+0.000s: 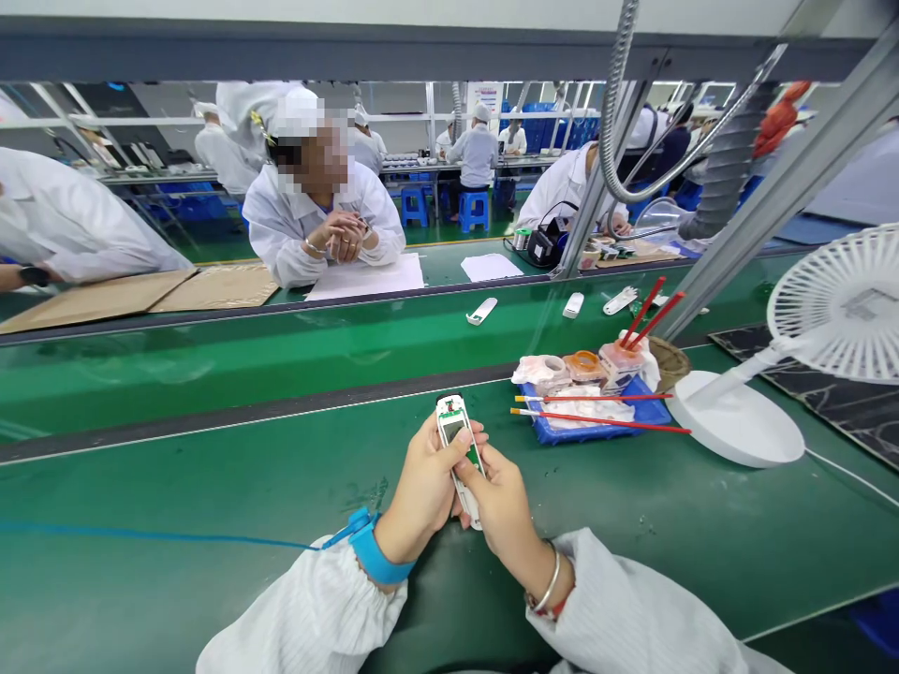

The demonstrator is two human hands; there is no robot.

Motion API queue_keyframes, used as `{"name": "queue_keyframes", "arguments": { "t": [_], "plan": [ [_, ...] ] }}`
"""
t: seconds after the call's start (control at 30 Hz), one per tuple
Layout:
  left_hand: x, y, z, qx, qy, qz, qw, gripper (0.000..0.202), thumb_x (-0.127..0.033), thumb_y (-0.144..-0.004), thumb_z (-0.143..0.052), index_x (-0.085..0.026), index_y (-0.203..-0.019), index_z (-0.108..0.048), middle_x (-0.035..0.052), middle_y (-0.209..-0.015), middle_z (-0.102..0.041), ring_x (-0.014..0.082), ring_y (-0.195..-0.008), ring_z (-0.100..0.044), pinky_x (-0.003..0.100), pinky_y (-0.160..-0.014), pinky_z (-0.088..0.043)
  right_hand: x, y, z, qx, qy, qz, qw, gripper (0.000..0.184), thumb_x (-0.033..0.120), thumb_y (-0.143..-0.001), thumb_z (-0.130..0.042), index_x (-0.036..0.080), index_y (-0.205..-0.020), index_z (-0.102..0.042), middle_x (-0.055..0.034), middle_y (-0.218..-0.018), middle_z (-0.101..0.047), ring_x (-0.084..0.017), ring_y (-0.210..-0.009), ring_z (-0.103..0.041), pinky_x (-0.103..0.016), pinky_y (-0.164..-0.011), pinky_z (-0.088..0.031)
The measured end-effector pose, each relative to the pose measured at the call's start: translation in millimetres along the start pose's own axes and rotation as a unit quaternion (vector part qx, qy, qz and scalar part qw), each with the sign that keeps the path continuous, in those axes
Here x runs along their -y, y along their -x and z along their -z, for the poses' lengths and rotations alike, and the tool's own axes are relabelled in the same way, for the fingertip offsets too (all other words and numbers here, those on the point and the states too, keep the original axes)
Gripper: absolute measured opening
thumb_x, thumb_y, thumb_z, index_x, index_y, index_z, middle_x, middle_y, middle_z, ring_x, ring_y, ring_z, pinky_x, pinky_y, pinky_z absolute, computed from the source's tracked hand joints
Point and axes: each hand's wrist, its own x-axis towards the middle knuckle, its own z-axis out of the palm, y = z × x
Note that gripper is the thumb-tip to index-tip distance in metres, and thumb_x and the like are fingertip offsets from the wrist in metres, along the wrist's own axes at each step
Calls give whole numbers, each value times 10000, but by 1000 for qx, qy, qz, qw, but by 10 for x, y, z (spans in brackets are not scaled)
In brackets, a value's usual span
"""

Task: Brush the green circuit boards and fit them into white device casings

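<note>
Both of my hands hold one small white device (453, 421) with a green circuit board and a little screen showing. My left hand (421, 487) wraps round its left side, thumb pressed on the board, and a blue strap with a blue cord circles that wrist. My right hand (500, 501) grips the lower right edge of the device, with a silver bangle on the wrist. The device is held just above the green table (211, 487).
A blue tray (596, 426) with small tubs, cloths and red sticks lies to the right, beside a white desk fan (829, 309). White casings (481, 311) lie on the green conveyor belt. A person in white leans on the far bench; others work behind.
</note>
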Motion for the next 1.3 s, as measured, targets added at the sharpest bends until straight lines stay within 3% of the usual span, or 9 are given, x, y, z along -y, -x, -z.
{"name": "queue_keyframes", "arguments": {
  "t": [0.17, 0.3, 0.5, 0.77, 1.03, 1.17, 1.23, 1.3],
  "plan": [
    [-12, -48, -30, -7, -16, -10, 1000, 331, -415, -751, -621, -192, -977, -528, 52, -884, -607, 88, -341, -499, 217, -226, -342, 68, -76, 21, -3, -5, -7, 1000, 395, 515, -756, -598, 157, -918, -561, 61, -492, -521, -87, -333, -462, -193, -295, -366],
    [-123, -66, -48, 8, -61, -8, 998, 401, -465, -757, -601, -181, -1035, -547, 112, -995, -633, 90, -318, -505, 225, -234, -324, 177, -115, 18, 7, 1, -26, 1000, 392, 547, -764, -569, 162, -834, -565, 56, -420, -523, -94, -292, -461, -175, -269, -322],
    [-145, -152, 1, -39, -114, -43, 992, 396, -470, -762, -601, -128, -962, -601, 53, -708, -647, 65, -328, -441, 209, -298, -308, 193, -170, 17, -23, -1, -44, 999, 431, 554, -691, -639, 141, -600, -558, 0, -453, -576, -95, -315, -503, -172, -279, -347],
    [-63, -224, -8, -68, -49, -17, 996, 328, -420, -690, -687, -150, -852, -595, 74, -814, -665, 137, -517, -596, 208, -363, -380, 127, -172, -20, -33, -64, -47, 996, 403, 523, -683, -649, 146, -596, -537, 6, -466, -568, -91, -311, -485, -176, -262, -323],
    [-35, -133, -15, -62, -41, -3, 997, 360, -436, -652, -717, -154, -844, -600, 62, -780, -662, 133, -479, -587, 209, -347, -374, 121, -82, -26, -24, -66, -57, 996, 417, 542, -703, -624, 153, -600, -517, 18, -447, -543, -95, -326, -485, -183, -279, -334],
    [-97, -239, 58, -60, -37, -13, 997, 330, -394, -670, -721, -121, -828, -621, 92, -835, -668, 189, -709, -645, 246, -508, -491, 169, -134, 112, 25, -38, -79, 996, 384, 499, -685, -666, 121, -686, -603, -18, -559, -620, -136, -449, -592, -236, -407, -477],
    [-209, -421, 134, -68, -37, -25, 997, 297, -343, -687, -718, -111, -847, -624, 109, -898, -673, 200, -817, -643, 285, -661, -523, 197, -145, 241, 46, -29, -80, 995, 363, 420, -647, -729, 115, -828, -649, -64, -742, -687, -167, -624, -657, -277, -565, -537],
    [-359, -707, 216, -81, -53, -32, 995, 256, -306, -715, -696, -113, -863, -616, 108, -913, -675, 185, -799, -644, 301, -713, -518, 231, -126, 398, 53, -24, -87, 994, 485, 346, -610, -773, 133, -1022, -625, -112, -1002, -679, -187, -804, -666, -312, -703, -545]
  ]
}}
